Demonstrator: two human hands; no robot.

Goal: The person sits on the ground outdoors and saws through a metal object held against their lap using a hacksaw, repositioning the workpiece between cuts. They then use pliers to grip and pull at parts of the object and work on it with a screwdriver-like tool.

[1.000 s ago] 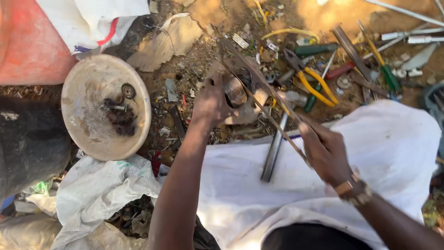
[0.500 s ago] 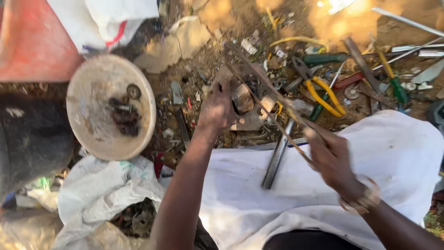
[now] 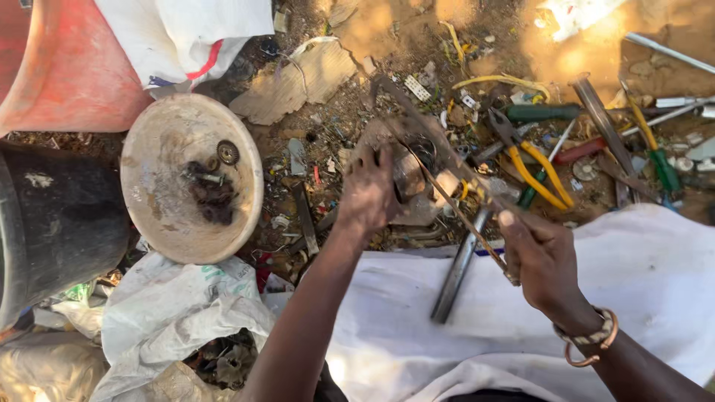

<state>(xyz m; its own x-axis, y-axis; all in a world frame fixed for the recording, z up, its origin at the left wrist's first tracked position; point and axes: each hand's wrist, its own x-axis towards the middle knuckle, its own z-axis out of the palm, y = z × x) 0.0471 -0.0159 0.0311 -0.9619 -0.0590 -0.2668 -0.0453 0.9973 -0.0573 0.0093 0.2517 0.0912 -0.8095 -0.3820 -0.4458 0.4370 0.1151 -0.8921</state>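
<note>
My left hand (image 3: 370, 192) grips a small rusty metal part (image 3: 411, 173) held just above the littered ground. My right hand (image 3: 542, 257), with bracelets at the wrist, holds the near end of a long thin metal rod (image 3: 439, 160) that slants up and left across the part. The rod's far tip reaches toward a flat stone. A dark metal bar (image 3: 456, 269) lies on the white cloth (image 3: 648, 275) over my lap, between my two arms.
A round dusty lid (image 3: 160, 216) holding small gears and bolts sits at left, beside a black drum (image 3: 52, 223) and a red container (image 3: 59, 67). Yellow-handled pliers (image 3: 536, 167), screwdrivers (image 3: 652, 145) and scrap lie at upper right. White sacks (image 3: 171, 313) lie lower left.
The view has drifted slightly. My right hand has drawn the rod a little toward me while my left hand keeps its hold on the metal part.
</note>
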